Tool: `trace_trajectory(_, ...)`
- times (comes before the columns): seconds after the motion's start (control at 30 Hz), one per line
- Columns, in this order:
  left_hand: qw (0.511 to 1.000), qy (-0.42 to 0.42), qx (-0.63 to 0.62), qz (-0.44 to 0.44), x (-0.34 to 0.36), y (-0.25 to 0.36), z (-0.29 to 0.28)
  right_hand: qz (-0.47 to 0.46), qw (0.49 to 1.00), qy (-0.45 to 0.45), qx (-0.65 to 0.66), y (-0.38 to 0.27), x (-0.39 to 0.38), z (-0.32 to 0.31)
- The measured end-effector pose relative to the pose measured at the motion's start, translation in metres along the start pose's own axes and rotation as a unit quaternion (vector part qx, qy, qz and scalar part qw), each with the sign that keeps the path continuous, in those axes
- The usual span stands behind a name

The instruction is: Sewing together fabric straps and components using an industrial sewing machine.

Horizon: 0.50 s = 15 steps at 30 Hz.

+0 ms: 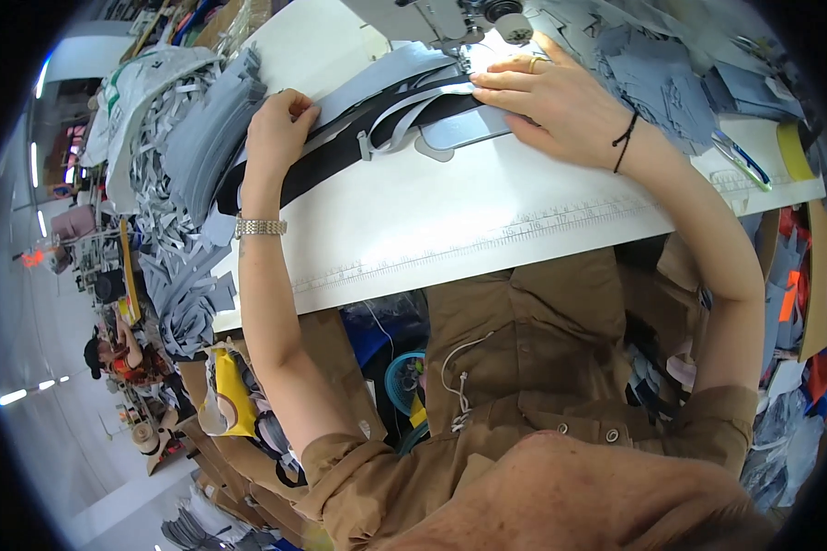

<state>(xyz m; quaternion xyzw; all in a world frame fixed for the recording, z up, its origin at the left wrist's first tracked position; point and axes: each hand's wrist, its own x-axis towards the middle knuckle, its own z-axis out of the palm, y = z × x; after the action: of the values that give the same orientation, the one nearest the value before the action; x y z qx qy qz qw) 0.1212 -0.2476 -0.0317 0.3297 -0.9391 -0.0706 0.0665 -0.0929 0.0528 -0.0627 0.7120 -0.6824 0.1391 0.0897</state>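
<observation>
A sewing machine (464,23) stands at the top middle, its needle area brightly lit. Under its foot run a blue-grey fabric strip (377,81) and a black fabric strip (326,165), which curve away to the left. My left hand (278,133) is closed, thumb and fingers pinched at the edge of the grey strip. My right hand (560,103) lies flat, fingers stretched out, on the fabric just right of the needle. A narrow light-grey band (404,119) loops over the black strip.
Stacked grey cut pieces (213,138) line the table's left side; more grey pieces (657,78) lie right of the machine. Thread snips (742,163) rest near yellow tape (793,151). A ruler scale (487,230) runs along the white table's front edge. A metal plate (469,129) is set into the tabletop.
</observation>
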Motion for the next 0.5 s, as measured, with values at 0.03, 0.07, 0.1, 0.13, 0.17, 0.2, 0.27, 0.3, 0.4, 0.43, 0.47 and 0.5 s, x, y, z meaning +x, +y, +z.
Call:
trace_trajectory(0.03,1.0,0.005,0.011,0.025,0.001,0.002,0.0,0.001,1.0,0.002,0.007,0.0,0.0,0.0)
trace_trajectory(0.07,0.999,0.004,0.009,0.03,0.0,0.005,-0.001,0.003,1.0,0.001,0.005,-0.001,0.0,0.0)
trace_trajectory(0.1,0.99,0.069,0.068,0.104,-0.002,0.01,-0.004,0.0,1.0,0.007,0.003,-0.001,0.0,0.001)
trace_trajectory(0.13,0.974,0.11,0.138,0.143,-0.004,0.016,-0.008,-0.003,1.0,0.016,0.002,-0.001,-0.001,0.001)
trace_trajectory(0.17,0.965,0.132,0.129,0.184,-0.008,0.023,-0.013,0.002,1.0,0.019,0.002,-0.001,-0.001,0.001)
trace_trajectory(0.2,0.978,0.155,0.087,0.113,-0.013,0.031,-0.018,-0.002,1.0,0.027,0.001,-0.001,-0.001,0.002)
trace_trajectory(0.27,0.984,0.169,0.044,0.046,-0.025,0.049,-0.028,0.002,0.999,0.034,0.005,0.0,-0.001,0.003)
trace_trajectory(0.3,0.992,0.107,-0.057,0.024,-0.033,0.057,-0.037,-0.007,0.999,0.042,0.002,0.001,-0.001,0.004)
trace_trajectory(0.4,0.963,-0.027,-0.262,0.061,-0.051,0.088,-0.048,-0.017,0.999,0.047,0.002,0.001,-0.002,0.005)
trace_trajectory(0.43,0.919,-0.095,-0.362,0.122,-0.054,0.099,-0.048,-0.017,0.999,0.046,0.002,0.001,-0.002,0.005)
trace_trajectory(0.47,0.919,-0.097,-0.361,0.122,-0.057,0.109,-0.046,-0.015,0.999,0.046,0.004,0.001,-0.002,0.004)
trace_trajectory(0.5,0.941,-0.047,-0.285,0.176,-0.059,0.119,-0.042,-0.012,0.999,0.047,0.011,0.001,-0.002,0.004)
